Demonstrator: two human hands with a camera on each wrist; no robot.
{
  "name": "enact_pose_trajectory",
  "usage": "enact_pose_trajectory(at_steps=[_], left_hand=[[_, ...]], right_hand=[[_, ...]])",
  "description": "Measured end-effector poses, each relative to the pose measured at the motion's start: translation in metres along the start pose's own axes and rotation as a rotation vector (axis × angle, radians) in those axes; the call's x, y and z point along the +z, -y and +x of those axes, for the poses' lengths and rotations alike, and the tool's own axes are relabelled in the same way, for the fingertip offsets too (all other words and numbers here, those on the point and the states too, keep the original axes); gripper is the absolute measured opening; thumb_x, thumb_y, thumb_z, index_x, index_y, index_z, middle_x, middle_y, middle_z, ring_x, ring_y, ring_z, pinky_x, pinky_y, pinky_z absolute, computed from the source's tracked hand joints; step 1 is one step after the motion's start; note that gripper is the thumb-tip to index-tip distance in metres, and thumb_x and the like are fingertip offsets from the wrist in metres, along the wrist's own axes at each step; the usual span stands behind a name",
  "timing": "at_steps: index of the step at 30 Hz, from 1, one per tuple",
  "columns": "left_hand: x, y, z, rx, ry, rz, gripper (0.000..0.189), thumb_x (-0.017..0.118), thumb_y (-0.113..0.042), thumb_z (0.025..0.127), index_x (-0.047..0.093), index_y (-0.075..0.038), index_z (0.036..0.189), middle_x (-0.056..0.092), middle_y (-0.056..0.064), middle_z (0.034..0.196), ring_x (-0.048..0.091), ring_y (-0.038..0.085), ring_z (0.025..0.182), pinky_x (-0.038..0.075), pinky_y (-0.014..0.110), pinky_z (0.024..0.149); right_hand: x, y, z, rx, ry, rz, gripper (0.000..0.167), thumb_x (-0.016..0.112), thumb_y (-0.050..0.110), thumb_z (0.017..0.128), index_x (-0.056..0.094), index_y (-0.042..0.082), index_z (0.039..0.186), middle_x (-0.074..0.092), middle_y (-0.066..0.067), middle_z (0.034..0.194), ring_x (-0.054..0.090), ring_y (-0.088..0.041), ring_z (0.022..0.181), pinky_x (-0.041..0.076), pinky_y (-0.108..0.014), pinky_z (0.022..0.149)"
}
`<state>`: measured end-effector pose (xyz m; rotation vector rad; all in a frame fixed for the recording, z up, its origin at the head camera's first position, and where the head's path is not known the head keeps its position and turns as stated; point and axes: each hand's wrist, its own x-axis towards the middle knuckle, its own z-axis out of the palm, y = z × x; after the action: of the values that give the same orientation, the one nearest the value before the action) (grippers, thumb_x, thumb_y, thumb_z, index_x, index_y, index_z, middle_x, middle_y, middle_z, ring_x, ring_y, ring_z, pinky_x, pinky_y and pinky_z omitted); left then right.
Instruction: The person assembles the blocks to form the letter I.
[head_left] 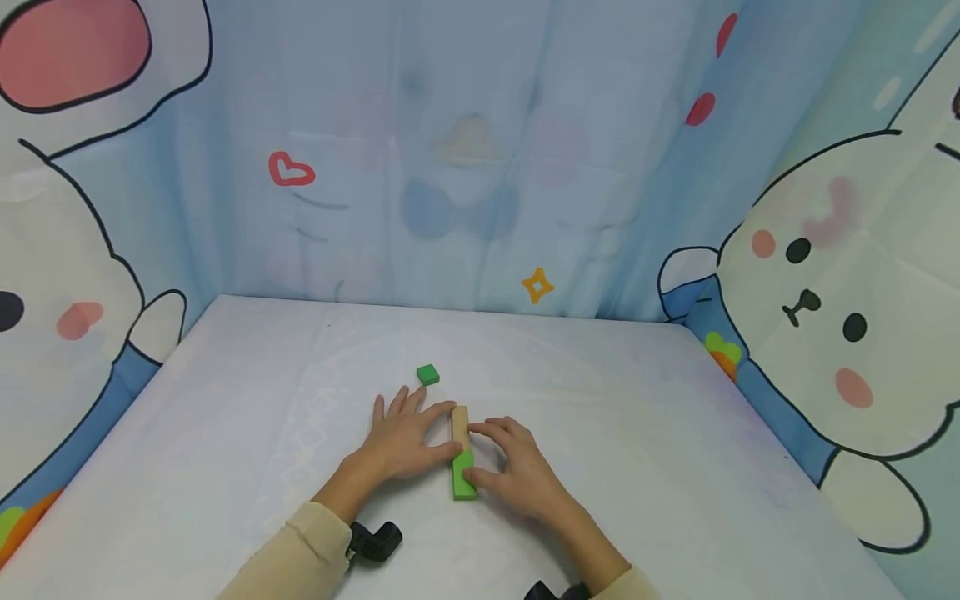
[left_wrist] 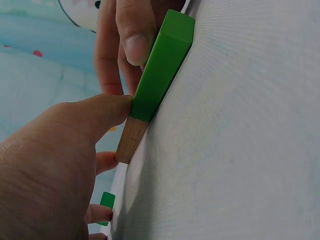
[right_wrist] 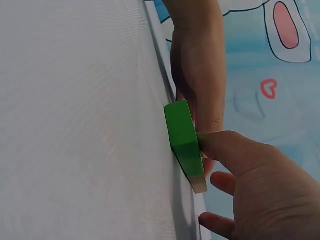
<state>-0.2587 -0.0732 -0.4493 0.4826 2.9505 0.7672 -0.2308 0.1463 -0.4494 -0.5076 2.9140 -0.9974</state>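
Note:
A green block (head_left: 463,482) and a plain wooden block (head_left: 460,423) lie end to end on the white table, forming one straight strip. From the left side, my left hand (head_left: 405,437) touches the strip: its thumb is near the joint, its index fingertip at the wooden block's far end. On the other side is my right hand (head_left: 521,471), thumb against the green block and index fingertip beside the wooden one. In the left wrist view, the green block (left_wrist: 162,65) hides part of the right fingers. A small green block (head_left: 427,374) sits just beyond the left fingertips.
The white table (head_left: 637,433) stretches to both sides of the hands. Behind it hangs a light blue curtain (head_left: 360,108) with cartoon prints. Black wrist gear (head_left: 377,542) sits at the left sleeve cuff.

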Motion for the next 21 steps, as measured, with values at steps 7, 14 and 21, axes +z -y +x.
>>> enact_pose_trajectory(at_steps=[7,14,21], left_hand=[[0.0011,0.0011,0.0007,0.008,-0.003,-0.003,0.069,0.057,-0.067,0.094,0.051,-0.032,0.153,0.030,0.019,0.168,0.016,0.046,0.158,0.004,0.074,0.121],[0.0006,-0.0014,0.0011,0.005,-0.003,-0.001,0.069,0.058,-0.066,0.094,0.051,-0.030,0.153,0.031,0.020,0.167,0.017,0.046,0.158,0.004,0.075,0.121],[-0.0025,-0.0022,-0.0006,0.001,0.002,0.000,0.068,0.059,-0.065,0.094,0.051,-0.030,0.153,0.030,0.020,0.168,0.017,0.047,0.158,0.005,0.075,0.121]], right_hand=[[-0.0001,-0.0016,0.0048,-0.029,0.012,0.008,0.062,0.079,0.042,0.088,0.061,0.024,0.145,0.050,-0.015,0.153,0.037,-0.042,0.149,0.038,-0.069,0.112],[-0.0011,-0.0034,0.0075,-0.048,0.023,-0.019,0.061,0.078,0.044,0.088,0.062,0.025,0.144,0.049,-0.014,0.154,0.038,-0.041,0.148,0.037,-0.068,0.113],[-0.0009,-0.0034,0.0078,-0.057,0.035,-0.034,0.060,0.076,0.047,0.089,0.062,0.026,0.144,0.048,-0.015,0.155,0.036,-0.043,0.149,0.035,-0.069,0.114]])
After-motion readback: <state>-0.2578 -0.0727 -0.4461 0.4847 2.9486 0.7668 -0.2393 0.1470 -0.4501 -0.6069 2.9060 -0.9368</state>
